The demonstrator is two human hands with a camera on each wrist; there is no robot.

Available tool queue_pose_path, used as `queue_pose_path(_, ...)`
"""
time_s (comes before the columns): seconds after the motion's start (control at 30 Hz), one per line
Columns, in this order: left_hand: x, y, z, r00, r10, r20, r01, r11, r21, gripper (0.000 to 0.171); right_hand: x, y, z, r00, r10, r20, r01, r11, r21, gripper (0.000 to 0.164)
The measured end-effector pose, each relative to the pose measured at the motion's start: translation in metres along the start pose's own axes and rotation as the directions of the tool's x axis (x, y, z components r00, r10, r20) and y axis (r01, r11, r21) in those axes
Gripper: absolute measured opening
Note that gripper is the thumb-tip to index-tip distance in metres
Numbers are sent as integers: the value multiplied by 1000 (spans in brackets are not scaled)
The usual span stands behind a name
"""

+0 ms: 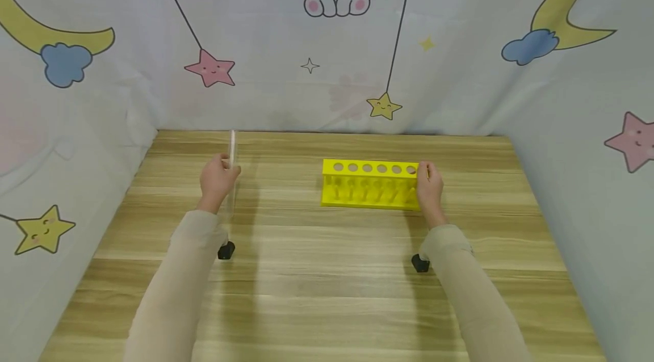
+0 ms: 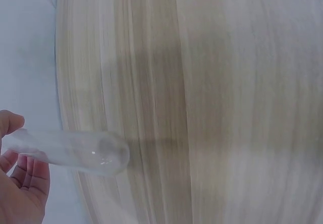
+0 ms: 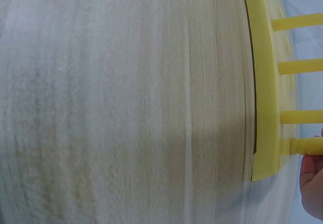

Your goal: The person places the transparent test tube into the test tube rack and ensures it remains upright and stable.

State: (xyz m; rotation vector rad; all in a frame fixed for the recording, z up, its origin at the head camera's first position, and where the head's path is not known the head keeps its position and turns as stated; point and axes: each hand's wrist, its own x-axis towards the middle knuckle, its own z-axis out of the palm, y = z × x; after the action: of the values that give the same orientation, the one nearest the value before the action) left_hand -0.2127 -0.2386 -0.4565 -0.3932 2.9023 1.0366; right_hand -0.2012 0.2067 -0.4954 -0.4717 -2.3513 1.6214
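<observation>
A clear test tube (image 1: 233, 146) stands roughly upright in my left hand (image 1: 217, 183), pinched between thumb and fingers above the left part of the table. Seen in the left wrist view, the tube's rounded closed end (image 2: 113, 154) points away from the hand. My right hand (image 1: 430, 189) grips the right end of a yellow test tube rack (image 1: 370, 203). A row of round holes runs along the rack's top, with pegs below. In the right wrist view only the rack's base (image 3: 267, 98) and several pegs show, and much of the hand is out of frame.
The wood-grain table (image 1: 317, 282) carries the rack in its right half. A white curtain (image 1: 276, 95) printed with stars, moons and a cartoon animal closes off the back and both sides. Small black devices (image 1: 226, 250) sit under both wrists.
</observation>
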Motion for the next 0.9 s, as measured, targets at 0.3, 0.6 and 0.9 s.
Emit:
queue_pose_path(0.3,-1,0,-5,999,-5,-33,5,1000,-24,48,-1,-1,0,1000,2,-9,-2,1000,-16,37)
queue_pose_path(0.6,-1,5,-8,994,19,-111,-27,997,-72,46,0,0,0,1000,-10,-11,10,1000,-8,36)
queue_pose_path(0.9,-5,8,-8,992,16,-122,-29,994,-105,45,-1,-1,-1,1000,-23,-1,23,1000,-14,39)
